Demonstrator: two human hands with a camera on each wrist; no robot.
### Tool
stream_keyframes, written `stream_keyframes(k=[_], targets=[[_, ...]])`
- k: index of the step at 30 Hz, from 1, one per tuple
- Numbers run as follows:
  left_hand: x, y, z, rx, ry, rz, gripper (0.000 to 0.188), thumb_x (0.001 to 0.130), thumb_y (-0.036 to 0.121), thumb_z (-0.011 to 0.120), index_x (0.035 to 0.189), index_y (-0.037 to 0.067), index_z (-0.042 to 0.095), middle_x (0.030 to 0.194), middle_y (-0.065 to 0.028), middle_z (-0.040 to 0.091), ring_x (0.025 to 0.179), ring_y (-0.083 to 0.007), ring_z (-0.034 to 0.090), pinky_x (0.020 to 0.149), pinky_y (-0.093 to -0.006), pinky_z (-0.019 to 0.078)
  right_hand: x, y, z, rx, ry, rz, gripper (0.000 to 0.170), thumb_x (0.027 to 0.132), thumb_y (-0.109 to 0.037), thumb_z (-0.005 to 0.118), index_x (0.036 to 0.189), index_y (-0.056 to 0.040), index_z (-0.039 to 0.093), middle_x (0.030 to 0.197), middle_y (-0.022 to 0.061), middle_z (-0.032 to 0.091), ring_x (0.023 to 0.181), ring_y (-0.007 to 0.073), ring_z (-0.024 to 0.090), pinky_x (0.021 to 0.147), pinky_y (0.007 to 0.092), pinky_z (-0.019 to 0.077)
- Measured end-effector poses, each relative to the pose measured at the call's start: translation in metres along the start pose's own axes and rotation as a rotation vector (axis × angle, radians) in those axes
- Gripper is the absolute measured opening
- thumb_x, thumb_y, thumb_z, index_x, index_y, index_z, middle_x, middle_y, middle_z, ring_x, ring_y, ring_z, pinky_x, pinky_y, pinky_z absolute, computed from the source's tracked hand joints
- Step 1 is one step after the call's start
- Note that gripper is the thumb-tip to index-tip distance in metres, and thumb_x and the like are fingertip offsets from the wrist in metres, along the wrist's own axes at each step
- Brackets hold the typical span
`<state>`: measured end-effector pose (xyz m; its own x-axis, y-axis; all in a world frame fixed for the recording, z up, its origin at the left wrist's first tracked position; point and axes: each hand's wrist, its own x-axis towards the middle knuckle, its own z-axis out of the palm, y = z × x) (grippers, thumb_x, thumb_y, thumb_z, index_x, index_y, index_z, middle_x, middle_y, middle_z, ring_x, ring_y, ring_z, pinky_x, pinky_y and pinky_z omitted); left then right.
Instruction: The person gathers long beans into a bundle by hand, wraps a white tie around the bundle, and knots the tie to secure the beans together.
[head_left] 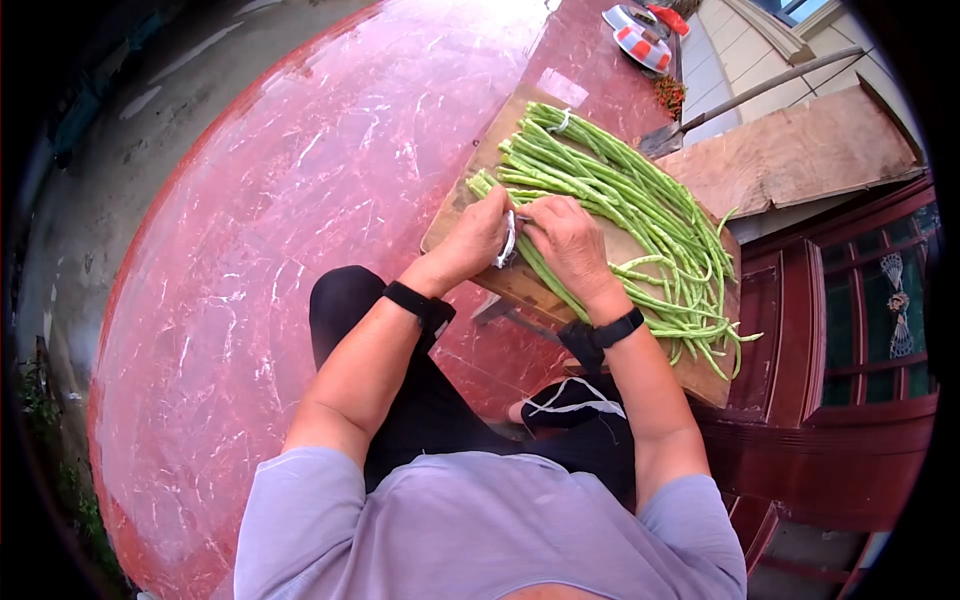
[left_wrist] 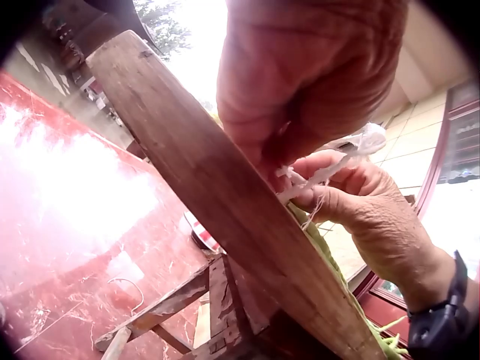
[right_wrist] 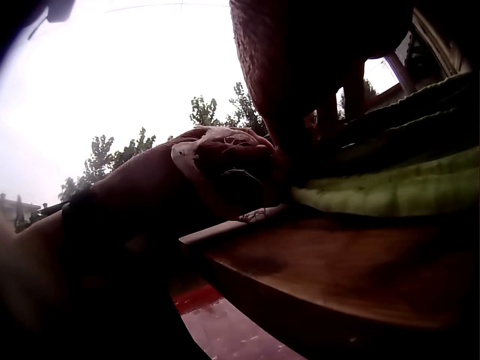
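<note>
Long green beans (head_left: 620,200) lie on a wooden board (head_left: 735,375), several of them running under both hands at its near left edge. The left hand (head_left: 472,240) is curled round a white strip (head_left: 507,240) beside the bean ends. Close against it, the right hand (head_left: 568,245) has thumb and fingers pinched together at the strip. In the left wrist view the white strip (left_wrist: 322,174) passes between the fingertips of the right hand (left_wrist: 375,217), with the left hand (left_wrist: 307,82) above. The right wrist view is dark; beans (right_wrist: 390,187) show beside the fingers.
Another bundle's tie (head_left: 563,122) is at the board's far end. White strips (head_left: 580,405) lie over the person's leg. A plywood sheet (head_left: 790,155), a shovel (head_left: 665,140) and a dark red door (head_left: 800,330) stand at the right. Basins (head_left: 640,45) sit beyond on the red floor.
</note>
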<state>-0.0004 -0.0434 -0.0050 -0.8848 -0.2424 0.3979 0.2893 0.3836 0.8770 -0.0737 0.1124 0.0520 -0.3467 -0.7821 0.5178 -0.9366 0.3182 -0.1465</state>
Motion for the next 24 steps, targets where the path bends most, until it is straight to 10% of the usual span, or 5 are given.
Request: stream_keyframes(k=[12, 15, 19, 22, 24], targets=[[-0.003, 0.015, 0.007, 0.027, 0.163, -0.080, 0.016, 0.090, 0.012, 0.061, 0.090, -0.003, 0.055, 0.074, -0.0163, 0.060, 0.069, -0.0261, 0.062, 0.062, -0.0384, 0.0478, 0.001, 0.002, 0.008, 0.077, 0.040, 0.050, 0.010, 0.079, -0.012, 0.071, 0.085, -0.0100, 0.063, 0.087, 0.0041, 0.062, 0.084, 0.0262, 0.064, 0.067, 0.0392, 0.0518], [0.003, 0.011, 0.003, 0.319, 0.358, 0.190, 0.018, 0.094, 0.015, 0.059, 0.088, -0.002, 0.056, 0.068, -0.0111, 0.061, 0.066, -0.0198, 0.061, 0.058, -0.0335, 0.0480, -0.001, 0.003, 0.009, 0.089, 0.025, 0.098, 0.010, 0.080, -0.011, 0.070, 0.085, -0.0102, 0.062, 0.087, 0.0038, 0.062, 0.084, 0.0264, 0.064, 0.067, 0.0391, 0.0518], [0.016, 0.016, -0.026, -0.335, 0.145, -0.562, 0.019, 0.096, 0.019, 0.060, 0.101, 0.002, 0.055, 0.084, -0.0090, 0.063, 0.071, -0.0118, 0.062, 0.055, -0.0230, 0.0492, -0.003, 0.002, 0.009, 0.132, 0.034, 0.149, 0.008, 0.080, -0.012, 0.070, 0.086, -0.0105, 0.064, 0.088, 0.0041, 0.063, 0.084, 0.0260, 0.064, 0.068, 0.0387, 0.0517], [0.025, 0.020, -0.036, -0.862, 0.500, -0.432, 0.036, 0.093, 0.016, 0.066, 0.119, 0.002, 0.044, 0.101, -0.0124, 0.059, 0.080, -0.0127, 0.062, 0.060, -0.0253, 0.0512, -0.002, -0.001, 0.009, 0.160, 0.035, 0.220, 0.007, 0.081, -0.013, 0.070, 0.085, -0.0109, 0.066, 0.087, 0.0038, 0.064, 0.083, 0.0253, 0.065, 0.067, 0.0377, 0.0516], [0.028, 0.029, -0.037, -0.495, 0.744, -0.152, 0.055, 0.088, 0.012, 0.072, 0.129, 0.006, 0.036, 0.109, -0.0120, 0.053, 0.086, -0.0154, 0.059, 0.068, -0.0317, 0.0513, -0.001, -0.004, 0.009, 0.167, 0.037, 0.258, 0.007, 0.081, -0.013, 0.070, 0.085, -0.0110, 0.066, 0.086, 0.0036, 0.064, 0.083, 0.0249, 0.065, 0.067, 0.0371, 0.0515]])
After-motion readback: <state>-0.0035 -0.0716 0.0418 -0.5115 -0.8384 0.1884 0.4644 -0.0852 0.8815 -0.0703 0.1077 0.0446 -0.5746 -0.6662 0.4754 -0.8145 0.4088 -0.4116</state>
